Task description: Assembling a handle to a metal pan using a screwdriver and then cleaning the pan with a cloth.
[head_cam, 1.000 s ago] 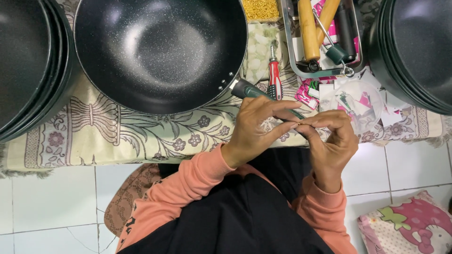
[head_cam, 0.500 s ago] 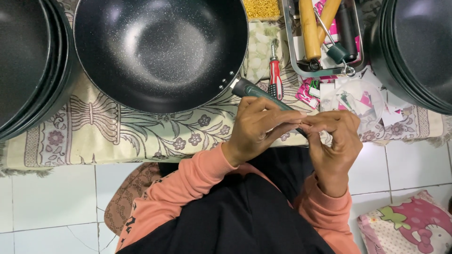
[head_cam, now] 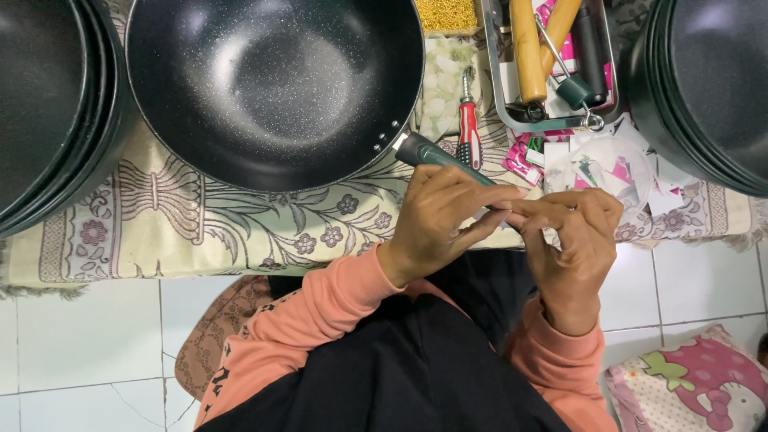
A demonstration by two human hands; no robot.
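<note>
A black speckled wok point(head_cam: 272, 80) lies on a flower-patterned cloth point(head_cam: 200, 232), with its dark green handle point(head_cam: 428, 152) pointing toward me. My left hand point(head_cam: 444, 216) is curled over the near end of that handle. My right hand point(head_cam: 572, 240) meets it from the right, its fingertips pinched against my left fingertips at the handle's end. Whatever sits between the fingers is hidden. Both sleeves are salmon pink.
Stacks of black woks stand at the far left point(head_cam: 40, 104) and far right point(head_cam: 704, 88). A red screwdriver point(head_cam: 468, 124) lies beside a metal tray point(head_cam: 552, 124) of wooden handles. Paper scraps point(head_cam: 608, 168) lie to the right. A patterned cushion point(head_cam: 696, 384) rests on the white tiled floor.
My hands stay joined at the handle's end. The fingers of both have shifted a little against each other; the wok has not moved.
</note>
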